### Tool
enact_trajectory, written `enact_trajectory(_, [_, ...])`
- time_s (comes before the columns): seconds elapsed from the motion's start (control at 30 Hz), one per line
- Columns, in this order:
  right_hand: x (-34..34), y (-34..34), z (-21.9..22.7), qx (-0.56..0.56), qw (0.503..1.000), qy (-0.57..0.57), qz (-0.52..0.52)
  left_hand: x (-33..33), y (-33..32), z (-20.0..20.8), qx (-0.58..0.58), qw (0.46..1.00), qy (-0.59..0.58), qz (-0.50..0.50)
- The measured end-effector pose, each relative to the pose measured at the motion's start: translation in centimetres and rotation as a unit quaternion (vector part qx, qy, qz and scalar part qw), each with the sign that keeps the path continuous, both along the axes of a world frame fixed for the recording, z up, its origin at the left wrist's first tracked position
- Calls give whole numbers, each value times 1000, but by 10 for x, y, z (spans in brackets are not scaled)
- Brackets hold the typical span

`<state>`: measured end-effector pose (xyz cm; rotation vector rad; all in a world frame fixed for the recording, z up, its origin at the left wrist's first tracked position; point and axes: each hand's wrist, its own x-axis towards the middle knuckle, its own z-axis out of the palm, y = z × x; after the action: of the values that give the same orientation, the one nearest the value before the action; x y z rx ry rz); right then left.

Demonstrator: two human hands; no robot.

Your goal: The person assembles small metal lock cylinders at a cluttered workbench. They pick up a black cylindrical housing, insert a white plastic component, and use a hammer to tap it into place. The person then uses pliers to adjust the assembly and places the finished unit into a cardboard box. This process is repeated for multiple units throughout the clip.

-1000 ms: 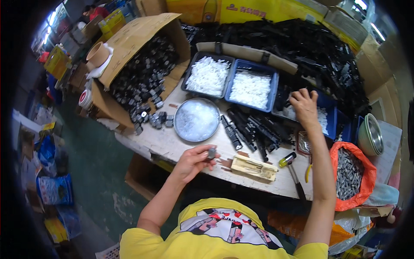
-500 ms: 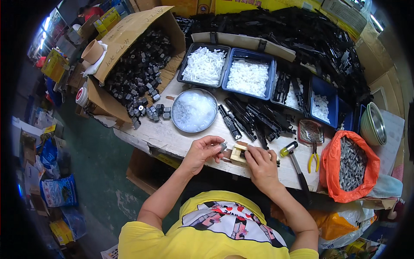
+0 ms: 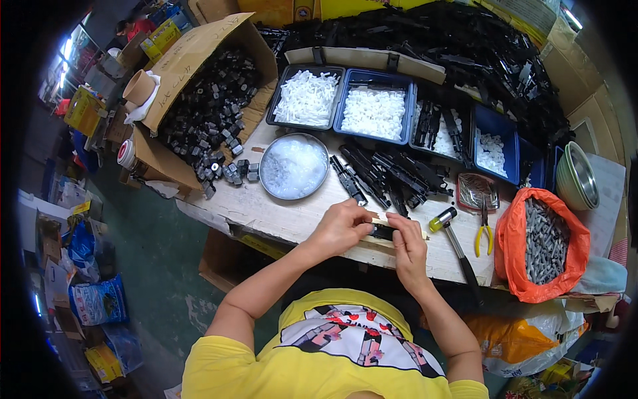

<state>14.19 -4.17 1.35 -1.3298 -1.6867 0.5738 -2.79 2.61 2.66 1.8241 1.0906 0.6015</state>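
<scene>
At the front edge of the bench lies a pale yellow block-shaped holder (image 3: 377,242), with a long black plastic part (image 3: 383,231) in it. My left hand (image 3: 340,230) is closed in a pinch at the left end of the black part; its fingertips hide what they grip. On the other side, my right hand (image 3: 408,251) grips the black part's right end, fingers along the holder. Just beyond them several black assemblies (image 3: 399,174) are piled. A hammer (image 3: 456,249) with a yellow-and-grey head lies to the right, beside yellow-handled pliers (image 3: 484,233).
A round metal dish (image 3: 294,166) holds whitish, shiny contents. Behind it stand bins of white pieces (image 3: 373,112). At the left a tipped cardboard box (image 3: 179,66) spills dark grey blocks (image 3: 216,100). An orange bag (image 3: 508,249) of grey parts stands right; a black heap (image 3: 425,40) fills the back.
My left hand has moved right to the holder, and the small grey block it held is now hidden. My right hand has shifted slightly right, its fingers now at the black part's end.
</scene>
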Motion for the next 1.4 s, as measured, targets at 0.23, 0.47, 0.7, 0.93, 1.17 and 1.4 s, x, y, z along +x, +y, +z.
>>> enact_trajectory(0.23, [-2, -1, 1, 19, 1000, 21, -12, 2, 11, -18, -88, 995, -50, 18])
enact_trajectory(0.47, [-4, -1, -2, 18, 999, 11, -27, -2, 4, -18, -271, 931, -237, 61])
enact_trajectory(0.7, [-2, 3, 1, 4, 999, 18, -48, 0, 2, -16, -121, 978, -165, 49])
enact_trajectory(0.93, [87, 39, 13, 42, 962, -178, -203, 25, 58, 11, 147, 987, 58, 5])
enact_trajectory(1.17, [148, 65, 9, -97, 854, -436, -267, 88, 167, 17, 239, 936, 221, 131])
enact_trajectory(1.4, [152, 75, -2, -138, 848, -457, -231, 80, 191, 15, 180, 949, 250, 66])
